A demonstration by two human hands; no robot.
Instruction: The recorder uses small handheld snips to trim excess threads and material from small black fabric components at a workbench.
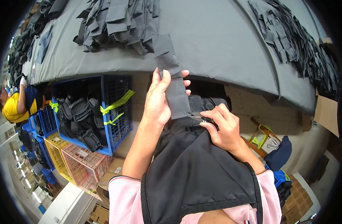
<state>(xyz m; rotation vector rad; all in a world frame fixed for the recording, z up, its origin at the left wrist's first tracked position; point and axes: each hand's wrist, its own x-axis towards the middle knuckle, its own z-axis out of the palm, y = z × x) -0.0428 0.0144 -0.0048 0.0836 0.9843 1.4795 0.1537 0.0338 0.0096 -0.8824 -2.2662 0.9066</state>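
Note:
My left hand (159,98) grips a dark grey fabric strip (177,98), thumb on top and fingertips showing past its far edge. The strip's upper end reaches to the table edge, and stitched seams cross it. Between the thumb and fingers of my right hand (224,127) is a small pair of thread snips (195,116) with a dark handle, mostly covered by the fingers. Their thin metal tips are at the strip's lower right corner; I cannot tell whether they touch it. A black apron (201,164) lies beneath both hands.
The grey-covered table (215,41) bears a pile of similar strips (118,22) and another heap (290,41) at right. At left, a blue crate (108,112) holds black padded pieces, above yellow and pink crates (81,164). A co-worker in yellow (15,106) stands far left. A wooden stool (258,140) is at right.

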